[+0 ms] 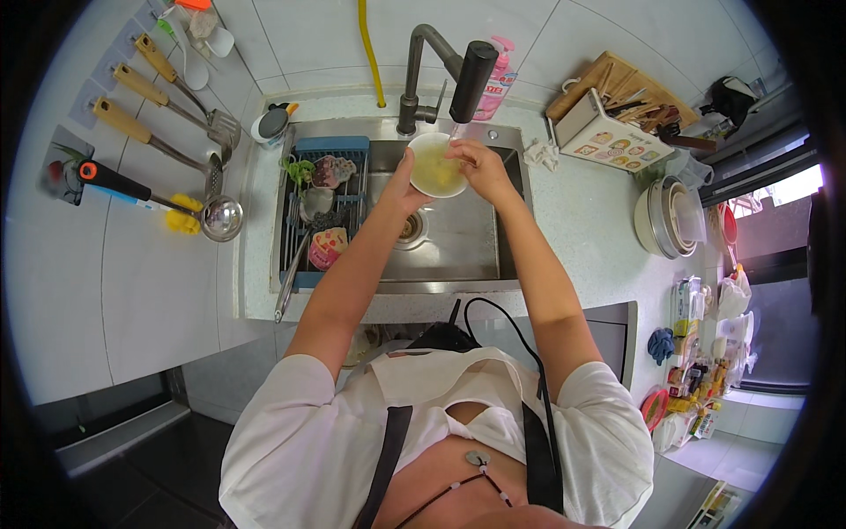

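A white bowl (423, 182) with yellowish contents is held over the sink (467, 238), below the dark faucet (474, 84). My left hand (405, 187) grips its left side, thumb along the rim. At the bowl's right rim is my right hand (482, 170), its fingers bent in over the opening. Whether those fingers pinch the rim or something inside is hard to make out. What looks like a thin stream of water falls from the faucet near the right fingers. Behind and below the bowl, the drain (411, 231) shows in the sink floor.
A blue dish rack (330, 145) in the sink's left side holds greens, a pan and a patterned bowl. A pink pump bottle (496, 84) stands behind the faucet. Right are a crumpled cloth (542, 155), a utensil holder (608, 137) and stacked basins (661, 218). Ladles (220, 218) hang left.
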Demonstrator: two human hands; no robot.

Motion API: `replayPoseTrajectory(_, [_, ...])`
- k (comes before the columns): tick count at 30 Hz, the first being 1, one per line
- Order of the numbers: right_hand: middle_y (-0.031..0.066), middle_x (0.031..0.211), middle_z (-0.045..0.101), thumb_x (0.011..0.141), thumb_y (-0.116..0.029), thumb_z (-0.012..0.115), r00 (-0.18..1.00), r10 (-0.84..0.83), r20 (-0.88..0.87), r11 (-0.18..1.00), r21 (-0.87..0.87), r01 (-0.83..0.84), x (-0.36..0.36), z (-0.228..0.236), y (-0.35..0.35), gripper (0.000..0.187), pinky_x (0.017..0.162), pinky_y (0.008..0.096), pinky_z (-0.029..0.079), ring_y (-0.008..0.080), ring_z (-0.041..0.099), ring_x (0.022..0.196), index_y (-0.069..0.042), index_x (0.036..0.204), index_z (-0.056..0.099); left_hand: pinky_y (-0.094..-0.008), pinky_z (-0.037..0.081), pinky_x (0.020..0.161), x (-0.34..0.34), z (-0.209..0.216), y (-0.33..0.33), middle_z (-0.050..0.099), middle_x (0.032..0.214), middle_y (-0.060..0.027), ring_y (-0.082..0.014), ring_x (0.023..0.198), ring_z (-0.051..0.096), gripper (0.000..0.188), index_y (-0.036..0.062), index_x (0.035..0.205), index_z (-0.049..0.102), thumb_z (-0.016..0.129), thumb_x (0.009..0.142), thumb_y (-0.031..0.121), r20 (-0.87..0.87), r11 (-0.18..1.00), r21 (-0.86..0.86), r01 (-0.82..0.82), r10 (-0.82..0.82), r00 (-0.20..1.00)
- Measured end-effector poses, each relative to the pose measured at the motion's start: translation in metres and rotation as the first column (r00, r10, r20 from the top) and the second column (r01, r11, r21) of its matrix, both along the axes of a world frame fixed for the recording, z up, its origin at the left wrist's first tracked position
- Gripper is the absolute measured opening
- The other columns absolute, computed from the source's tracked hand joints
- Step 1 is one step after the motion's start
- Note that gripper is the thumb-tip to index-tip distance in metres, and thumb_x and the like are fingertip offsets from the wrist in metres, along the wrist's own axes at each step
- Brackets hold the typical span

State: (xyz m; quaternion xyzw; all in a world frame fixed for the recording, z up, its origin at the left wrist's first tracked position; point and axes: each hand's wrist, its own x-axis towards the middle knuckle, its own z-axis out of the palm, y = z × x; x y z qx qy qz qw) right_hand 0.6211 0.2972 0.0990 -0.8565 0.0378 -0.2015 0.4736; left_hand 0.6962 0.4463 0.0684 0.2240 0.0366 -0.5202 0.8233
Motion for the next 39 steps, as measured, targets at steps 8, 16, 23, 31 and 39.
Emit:
replayPoseTrajectory(8, [0.0036, 0.064, 0.058, 0.07, -0.001, 0.062, 0.906, -0.355, -0.23, 0.798, 0.43, 0.421, -0.037, -0.02, -0.009, 0.013, 0.046, 0.0212, 0.043, 0.0091, 0.052, 0.048, -0.003, 0.083, 0.061, -0.0525, 0.036, 0.089, 0.004, -0.014, -0.002, 0.046, 0.119, -0.0082, -0.0283, 0.109, 0.045, 0.05, 0.0142, 0.119, 0.04, 0.048, 0.082, 0.046, 0.026, 0.998, -0.018, -0.057, 0.058, 0.998])
replayPoseTrajectory(16, [0.0073, 0.078, 0.059, 0.068, -0.001, 0.059, 0.831, -0.442, -0.338, 0.883, 0.002, 0.47, -0.078, -0.064, -0.009, 0.025, 0.064, 0.0254, 0.046, 0.0129, 0.057, 0.07, -0.009, 0.092, 0.064, -0.0532, 0.039, 0.085, 0.002, -0.005, 0.009, 0.046, 0.117, -0.0077, -0.0283, 0.108, 0.046, 0.045, 0.0154, 0.118, 0.038, 0.048, 0.083, 0.043, 0.094, 0.985, 0.084, -0.148, 0.14, 0.986])
replayPoseTrajectory(23, [0.009, 0.089, 0.061, 0.069, -0.003, 0.058, 0.847, -0.366, -0.385, 0.898, 0.094, 0.431, -0.084, -0.067, 0.005, 0.027, 0.075, 0.0262, 0.044, 0.0155, 0.057, 0.085, -0.011, 0.094, 0.063, -0.0502, 0.043, 0.081, 0.004, 0.003, 0.038, 0.048, 0.113, -0.0071, -0.0256, 0.104, 0.049, 0.041, 0.0144, 0.118, 0.038, 0.046, 0.086, 0.039, 0.206, 0.962, 0.13, -0.24, 0.211, 0.956])
replayPoseTrajectory(31, [-0.0013, 0.071, 0.053, 0.073, 0.0, 0.053, 0.886, -0.278, -0.372, 0.918, 0.169, 0.359, -0.074, -0.087, 0.014, 0.026, 0.064, 0.021, 0.04, 0.0079, 0.049, 0.066, -0.009, 0.096, 0.063, -0.0416, 0.046, 0.079, 0.012, 0.006, 0.063, 0.049, 0.111, -0.0066, -0.0217, 0.099, 0.051, 0.037, 0.0113, 0.12, 0.036, 0.043, 0.089, 0.031, 0.337, 0.911, 0.108, -0.398, 0.343, 0.877])
replayPoseTrajectory(39, [-0.0022, 0.068, 0.051, 0.072, 0.003, 0.05, 0.913, -0.253, -0.32, 0.909, 0.244, 0.337, -0.072, -0.088, 0.022, 0.027, 0.06, 0.0202, 0.04, 0.0071, 0.047, 0.064, -0.007, 0.095, 0.062, -0.037, 0.047, 0.077, 0.019, 0.007, 0.068, 0.051, 0.106, -0.0071, -0.0193, 0.096, 0.053, 0.033, 0.0081, 0.116, 0.038, 0.041, 0.09, 0.029, 0.426, 0.873, 0.094, -0.478, 0.398, 0.812])
